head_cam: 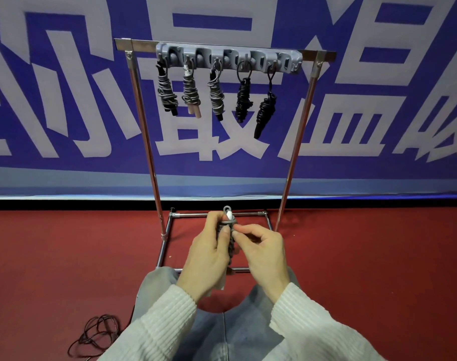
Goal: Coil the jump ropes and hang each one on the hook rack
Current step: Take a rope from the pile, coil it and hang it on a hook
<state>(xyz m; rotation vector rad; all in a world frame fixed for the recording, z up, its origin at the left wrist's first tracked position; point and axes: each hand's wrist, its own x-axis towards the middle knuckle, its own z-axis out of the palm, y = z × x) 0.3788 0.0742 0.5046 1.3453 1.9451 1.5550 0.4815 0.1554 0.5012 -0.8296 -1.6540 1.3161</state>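
A grey coiled jump rope (231, 243) with a white handle tip stands upright between my hands, low in the centre. My left hand (207, 252) grips the bundle from the left. From the right, my right hand (263, 252) pinches the grey cord near the top with thumb and forefinger. Above, a grey hook rack (230, 58) sits on a metal frame's top bar. Several coiled ropes hang from it: three grey ones (189, 92) on the left and two black ones (265, 110) on the right.
The metal frame's legs (146, 142) and floor base (167, 230) stand on the red carpet in front of a blue banner. A loose dark cord (97, 334) lies on the floor at lower left. My knees in jeans are below my hands.
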